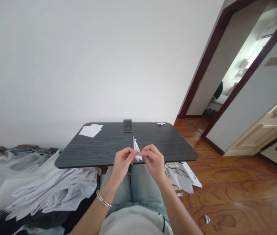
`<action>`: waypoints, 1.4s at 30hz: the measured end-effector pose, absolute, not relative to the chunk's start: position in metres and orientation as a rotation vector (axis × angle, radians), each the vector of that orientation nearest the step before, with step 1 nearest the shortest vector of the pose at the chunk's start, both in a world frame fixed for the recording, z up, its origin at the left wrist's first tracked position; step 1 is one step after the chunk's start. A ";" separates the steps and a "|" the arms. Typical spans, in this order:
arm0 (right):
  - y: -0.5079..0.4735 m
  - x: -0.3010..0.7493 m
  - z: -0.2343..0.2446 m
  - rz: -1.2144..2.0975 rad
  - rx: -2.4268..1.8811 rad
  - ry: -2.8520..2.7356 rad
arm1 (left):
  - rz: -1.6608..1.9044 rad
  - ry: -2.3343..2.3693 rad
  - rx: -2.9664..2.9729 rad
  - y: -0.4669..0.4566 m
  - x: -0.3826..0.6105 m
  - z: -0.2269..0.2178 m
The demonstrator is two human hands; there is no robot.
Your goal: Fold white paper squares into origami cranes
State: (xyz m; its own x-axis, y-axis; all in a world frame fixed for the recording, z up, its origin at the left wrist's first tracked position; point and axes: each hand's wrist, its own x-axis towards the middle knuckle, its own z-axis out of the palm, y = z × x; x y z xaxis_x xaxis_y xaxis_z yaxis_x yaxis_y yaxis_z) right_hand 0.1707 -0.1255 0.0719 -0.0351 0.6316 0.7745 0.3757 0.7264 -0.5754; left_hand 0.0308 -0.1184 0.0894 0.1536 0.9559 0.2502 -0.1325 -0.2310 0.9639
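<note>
Folded white paper (136, 147), one piece: narrow and pointed, a long tip standing upward with a small spur beside it, creased flaps spreading below; located over the near edge of the table, between the two hands. Left hand (123, 161), one: thumb and forefinger closed in a pinch on the paper's left side, remaining fingers curled; silver bracelet (103, 199) at the wrist. Right hand (155, 160), one: fingertips brought together on the paper's lower right side, the other fingers bent loosely. Table (104, 151), dark, wood-grained, rounded corners, set near a plain white wall (104, 58). On its top: white sheets (91, 130), overlapping, at the far left; a dark device (128, 125), upright at the far middle, its screen blurred; a small folded paper figure (161, 123) — white, with spread points — near the far right corner. Below: the person's light blue jeans (142, 182); to the left, a heap of white cloth (57, 189) among other fabrics; to the right, loose papers (183, 182) with a dark cord, and a white scrap (207, 219) farther off on the wooden floor (231, 195). Upper right: a doorway, dark red frame (214, 42).
</note>
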 end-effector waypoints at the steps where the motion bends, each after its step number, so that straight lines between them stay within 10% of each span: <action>1: -0.126 0.171 0.071 0.259 -0.810 -1.669 | 1.304 0.877 1.347 -0.118 0.031 0.090; 24: -0.121 0.161 0.073 1.118 -0.683 -1.150 | 1.362 0.795 1.288 -0.118 0.034 0.083; 42: -0.123 0.157 0.070 1.041 -0.819 -1.221 | 1.333 0.795 1.274 -0.115 0.033 0.074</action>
State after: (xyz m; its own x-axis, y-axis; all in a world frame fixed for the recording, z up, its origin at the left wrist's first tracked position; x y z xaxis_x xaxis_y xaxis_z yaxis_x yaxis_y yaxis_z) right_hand 0.1574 -0.1229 0.0699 0.0251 0.9411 0.3372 -0.1843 0.3359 -0.9237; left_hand 0.0325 -0.1154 0.0737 0.1498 0.9588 0.2413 -0.2440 -0.2006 0.9488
